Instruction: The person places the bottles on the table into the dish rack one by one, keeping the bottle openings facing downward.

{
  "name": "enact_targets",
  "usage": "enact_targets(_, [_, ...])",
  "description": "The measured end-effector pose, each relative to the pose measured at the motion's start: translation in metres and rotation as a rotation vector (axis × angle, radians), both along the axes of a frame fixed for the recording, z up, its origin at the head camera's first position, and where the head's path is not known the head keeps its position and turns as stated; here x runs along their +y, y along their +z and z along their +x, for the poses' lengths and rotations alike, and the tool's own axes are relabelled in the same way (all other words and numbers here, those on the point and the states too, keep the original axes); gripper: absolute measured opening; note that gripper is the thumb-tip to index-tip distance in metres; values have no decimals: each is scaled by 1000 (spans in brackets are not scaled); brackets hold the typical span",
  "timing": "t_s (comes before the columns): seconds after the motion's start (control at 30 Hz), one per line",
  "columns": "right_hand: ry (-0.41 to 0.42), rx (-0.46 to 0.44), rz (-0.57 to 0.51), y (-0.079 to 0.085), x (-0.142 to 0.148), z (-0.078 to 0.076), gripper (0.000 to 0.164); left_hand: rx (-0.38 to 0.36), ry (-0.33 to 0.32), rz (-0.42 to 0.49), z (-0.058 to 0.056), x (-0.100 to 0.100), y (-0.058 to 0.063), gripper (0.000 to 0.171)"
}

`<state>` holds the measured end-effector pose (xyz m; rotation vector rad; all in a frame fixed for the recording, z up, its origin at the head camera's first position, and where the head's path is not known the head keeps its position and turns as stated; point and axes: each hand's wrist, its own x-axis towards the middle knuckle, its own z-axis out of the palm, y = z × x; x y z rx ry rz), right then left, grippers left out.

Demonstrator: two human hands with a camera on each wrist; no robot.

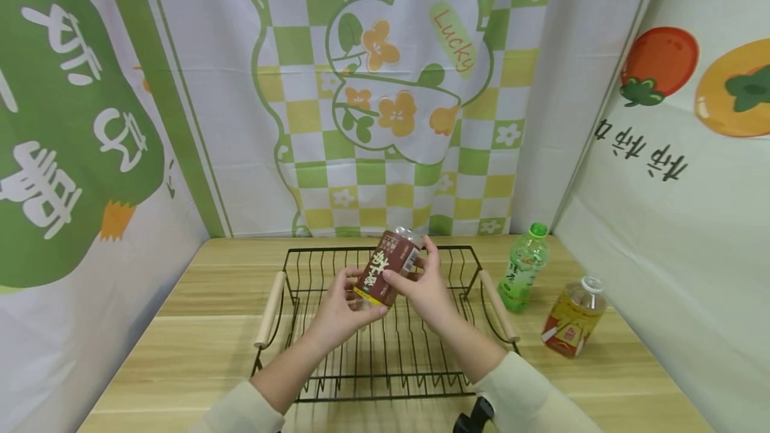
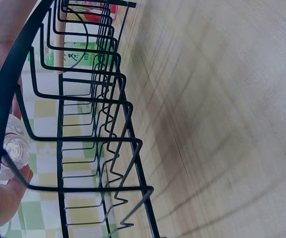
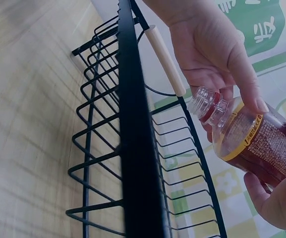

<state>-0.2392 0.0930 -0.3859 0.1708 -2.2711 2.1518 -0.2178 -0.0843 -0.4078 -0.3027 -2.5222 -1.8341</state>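
A clear plastic bottle with a dark red label (image 1: 388,266) and a yellow band is held tilted above a black wire rack (image 1: 361,353). My left hand (image 1: 339,307) grips it near the neck end, thumb along the side. The right hand (image 1: 426,288) holds it nearer its base, thumb pressed on the label. In the right wrist view the bottle neck (image 3: 206,103) shows no cap and points toward the left hand's palm side. The left wrist view catches only the bottle's clear end (image 2: 15,148) behind the rack wires.
The rack has wooden handles (image 1: 272,309) on both sides and stands on a wood-grain table (image 1: 180,339). Right of it stand a green bottle (image 1: 522,272) and, nearer, a bottle with a yellow and red label (image 1: 574,319). Printed cloth curtains (image 1: 385,192) surround the table.
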Motion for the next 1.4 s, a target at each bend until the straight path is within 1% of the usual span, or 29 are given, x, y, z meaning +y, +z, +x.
enact_targets(0.13, [6, -1, 14, 2, -5, -6, 105, -22, -2, 21, 1, -11, 3, 80])
enact_targets(0.23, [4, -3, 28, 4, -9, -12, 107, -25, 31, 4, -1, -25, 8, 75])
enact_targets(0.33, [11, -12, 41, 5, -15, -17, 107, -15, 84, -73, -5, -44, 13, 67])
enact_targets(0.4, [17, -21, 53, 4, -19, -20, 106, -20, 107, -137, -8, -59, 14, 63])
enact_targets(0.47, [28, -31, 53, 3, -23, -24, 106, -52, 123, -210, -10, -73, 14, 62])
enact_targets(0.5, [29, -38, 57, 3, -25, -26, 106, -73, 122, -226, -11, -81, 12, 62])
enact_targets(0.6, [34, -46, 74, 1, -31, -31, 106, -154, 122, -226, -12, -98, 7, 64])
enact_targets(0.7, [39, -51, 90, -1, -38, -35, 106, -210, 126, -198, -13, -110, 0, 66])
enact_targets(0.8, [49, -52, 88, -1, -45, -38, 106, -230, 126, -209, -13, -117, -7, 66])
enact_targets(0.9, [49, -52, 97, -1, -53, -42, 106, -240, 118, -197, -13, -122, -12, 65])
enact_targets(1.07, [80, -58, 142, -4, -67, -46, 106, -249, 112, -151, -13, -128, -19, 63])
enact_targets(1.23, [113, -46, 174, -8, -80, -46, 104, -244, 118, -102, -13, -132, -25, 61])
enact_targets(1.4, [105, -38, 216, -13, -86, -48, 105, -221, 114, -81, -12, -132, -28, 60])
